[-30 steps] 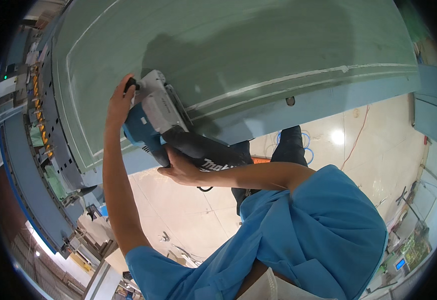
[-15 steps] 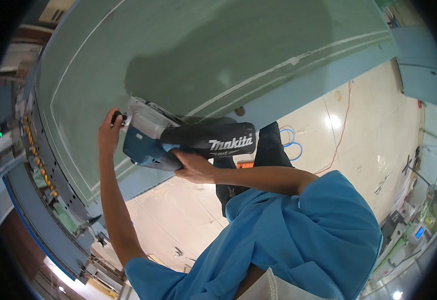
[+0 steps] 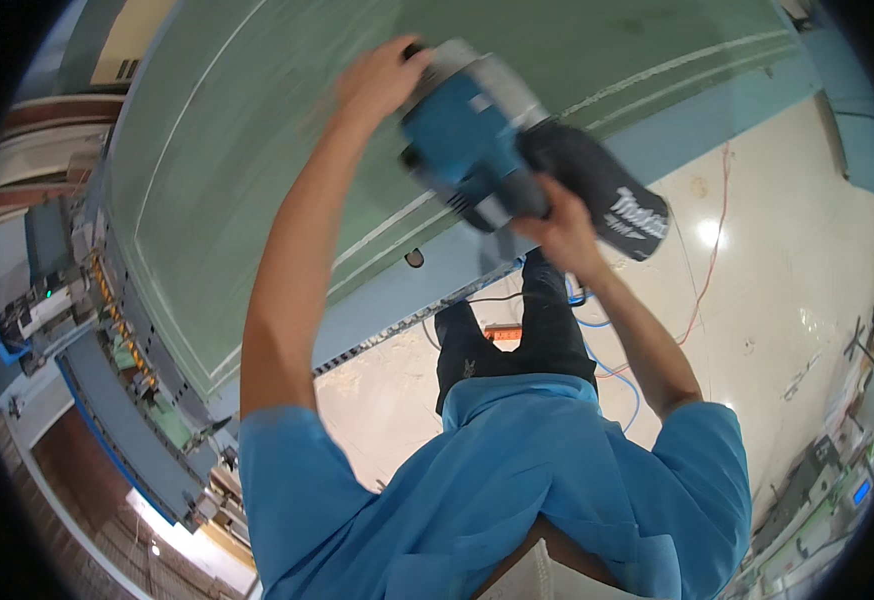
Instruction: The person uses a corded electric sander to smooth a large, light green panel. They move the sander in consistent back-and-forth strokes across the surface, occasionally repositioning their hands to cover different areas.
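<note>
Your L hand (image 3: 382,82) sits at 10 o'clock, clamped on the front knob of the blue sander (image 3: 477,150). Tool's long axis runs 10-to-4, dust bag (image 3: 607,200) trailing lower right. R hand (image 3: 557,230) at 4 o'clock wraps the rear grip. Sander lies betw. both hands, against the green panel (image 3: 257,150).

Blue power tool (image 3: 477,150) with black dust bag (image 3: 607,195) fills upper centre. Green panel (image 3: 257,150) bare at upper left. Cables (image 3: 597,345) cross floor (image 3: 787,270) centre-right.
</note>
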Demonstrator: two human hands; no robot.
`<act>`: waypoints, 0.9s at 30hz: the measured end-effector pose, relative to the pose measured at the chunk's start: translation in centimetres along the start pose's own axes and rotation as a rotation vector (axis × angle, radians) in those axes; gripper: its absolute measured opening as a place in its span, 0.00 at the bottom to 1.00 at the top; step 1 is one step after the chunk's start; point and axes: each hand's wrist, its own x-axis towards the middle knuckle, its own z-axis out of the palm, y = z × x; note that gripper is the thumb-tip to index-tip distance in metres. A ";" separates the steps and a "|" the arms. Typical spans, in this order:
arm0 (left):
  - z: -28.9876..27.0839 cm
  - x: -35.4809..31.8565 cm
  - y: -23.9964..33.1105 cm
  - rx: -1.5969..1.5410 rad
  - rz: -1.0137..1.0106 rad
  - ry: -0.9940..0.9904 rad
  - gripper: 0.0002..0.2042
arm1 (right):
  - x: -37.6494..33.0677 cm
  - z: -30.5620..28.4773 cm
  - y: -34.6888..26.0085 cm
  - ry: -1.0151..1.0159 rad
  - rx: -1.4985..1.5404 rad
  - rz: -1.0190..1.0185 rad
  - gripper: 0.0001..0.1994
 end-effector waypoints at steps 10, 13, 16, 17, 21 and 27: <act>0.3 10.3 24.0 -0.146 0.266 -0.133 0.24 | 2.0 -14.4 -0.7 0.233 0.292 0.148 0.18; 1.5 9.3 23.4 -0.113 0.309 -0.180 0.25 | 0.3 -12.5 -0.2 0.231 0.392 0.183 0.21; 3.8 7.3 19.5 -0.020 0.356 -0.044 0.22 | -1.6 -8.1 0.1 0.136 0.380 0.228 0.22; 4.1 8.3 18.9 -0.031 0.342 -0.035 0.21 | -0.4 -8.4 0.1 0.128 0.387 0.224 0.22; 2.9 5.2 12.0 -0.037 0.248 -0.032 0.21 | -0.9 -3.5 0.0 -0.013 0.373 0.229 0.22; -1.4 -3.1 -0.9 -0.080 0.046 0.029 0.22 | -3.0 6.5 -1.4 -0.233 0.199 0.184 0.28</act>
